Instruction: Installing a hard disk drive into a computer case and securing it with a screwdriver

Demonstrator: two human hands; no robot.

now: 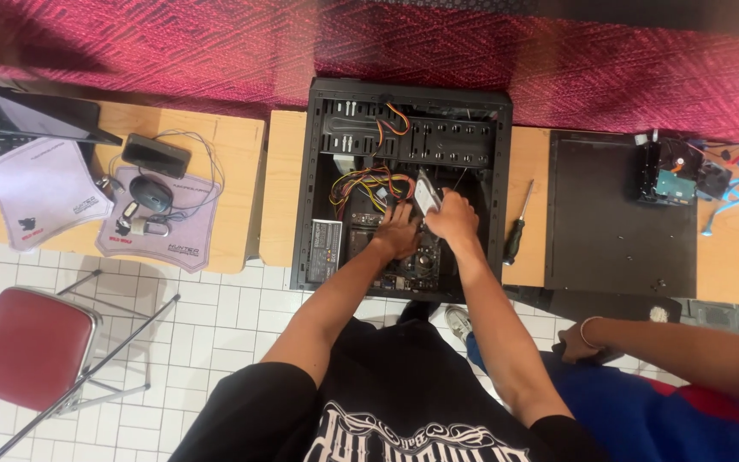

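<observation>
While both hands work inside one open case (322, 171) on the desk (280, 188), the right hand (452, 218) grips a silver drive (426, 192); the left hand (398, 231) lies spread beside it. One screwdriver (518, 224), two mats.

Single head view, looking steeply down from above the person. Open computer case (404, 184) sits centre, at arm's reach on the tabletop (241, 197). Floor (215, 334) near, red cloth (173, 43) far. No second view.
</observation>
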